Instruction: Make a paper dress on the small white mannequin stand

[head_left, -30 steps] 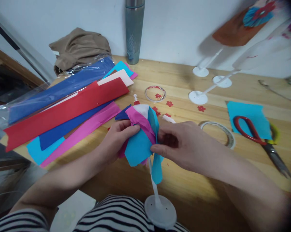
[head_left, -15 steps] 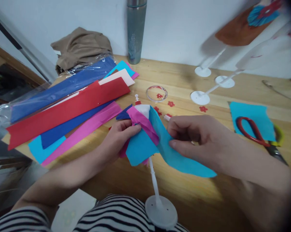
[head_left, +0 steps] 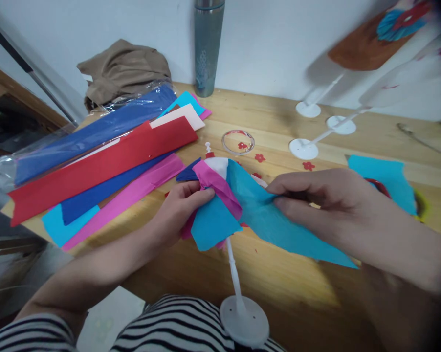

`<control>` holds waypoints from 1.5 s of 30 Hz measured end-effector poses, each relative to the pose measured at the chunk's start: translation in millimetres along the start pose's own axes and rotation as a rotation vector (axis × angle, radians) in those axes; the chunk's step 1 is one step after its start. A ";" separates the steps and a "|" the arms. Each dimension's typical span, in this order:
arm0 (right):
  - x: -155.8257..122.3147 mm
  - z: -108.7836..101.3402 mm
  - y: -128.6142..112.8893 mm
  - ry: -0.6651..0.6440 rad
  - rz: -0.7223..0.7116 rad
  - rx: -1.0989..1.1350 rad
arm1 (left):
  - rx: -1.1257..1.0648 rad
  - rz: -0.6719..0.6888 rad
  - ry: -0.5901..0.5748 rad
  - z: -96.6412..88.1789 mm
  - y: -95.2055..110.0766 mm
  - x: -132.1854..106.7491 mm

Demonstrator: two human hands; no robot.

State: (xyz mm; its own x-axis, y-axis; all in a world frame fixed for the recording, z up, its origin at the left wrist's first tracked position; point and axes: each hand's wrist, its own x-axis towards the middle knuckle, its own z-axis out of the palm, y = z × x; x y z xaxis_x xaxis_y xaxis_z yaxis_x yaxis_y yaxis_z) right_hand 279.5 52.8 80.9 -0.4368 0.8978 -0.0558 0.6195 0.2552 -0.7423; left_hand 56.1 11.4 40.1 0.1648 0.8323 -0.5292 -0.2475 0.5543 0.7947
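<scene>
Paper bundle: layered pink, white and turquoise bundle sits on top of a white stand, held out over the near edge of the wooden table, base down by my lap.
Left hand: my left hand is clamped on the bundle's left side, thumb across the pink fold.
Turquoise strip: a long turquoise strip runs from the bundle off to the right, flat and taut.
Right hand: my right hand pinches the strip's upper edge, fingers closed narrow on the paper.
Progress: I'd judge several layers are on already; this strip looks fixed at one end only, with its free length not yet laid around.
Nearby: red flower cutouts and a clear ring lie just beyond.
Paper stock: red, blue and pink sheets spread to my left.
Far side: a metal bottle at the wall, other white stands to the right.
</scene>
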 end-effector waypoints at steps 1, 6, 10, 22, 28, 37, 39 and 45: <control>1.1 0.2 -1.0 -0.036 0.011 0.024 | -0.004 0.001 0.002 0.0 -0.2 0.5; 4.9 8.8 -10.8 -0.139 0.069 0.173 | -0.011 -0.010 0.018 0.5 -0.7 2.0; 4.2 15.4 -17.5 -0.176 0.048 0.203 | -0.004 0.001 0.014 0.0 -2.1 3.1; -6.7 41.9 -22.8 0.098 -0.344 -0.179 | -0.051 0.048 0.006 -1.5 -6.1 5.8; -14.3 44.7 -22.6 0.155 -0.357 -0.224 | -0.057 0.060 -0.009 -0.8 -7.3 5.3; -15.5 48.7 -24.7 0.088 -0.371 -0.222 | -0.034 0.035 -0.003 -1.3 -6.7 4.6; -15.3 47.2 -24.3 0.062 -0.397 -0.205 | -0.030 0.035 0.000 -1.4 -6.6 4.2; -9.1 44.9 -18.5 0.111 -0.499 -0.101 | -0.019 0.041 -0.013 -1.1 -5.2 2.0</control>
State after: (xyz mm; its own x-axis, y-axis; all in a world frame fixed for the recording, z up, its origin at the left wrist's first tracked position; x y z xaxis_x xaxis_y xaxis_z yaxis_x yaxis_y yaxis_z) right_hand 242.7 23.8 65.1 -0.6267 0.6891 0.3639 0.4158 0.6906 -0.5917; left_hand 56.7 10.2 34.7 0.1660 0.8546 -0.4921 -0.2723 0.5193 0.8100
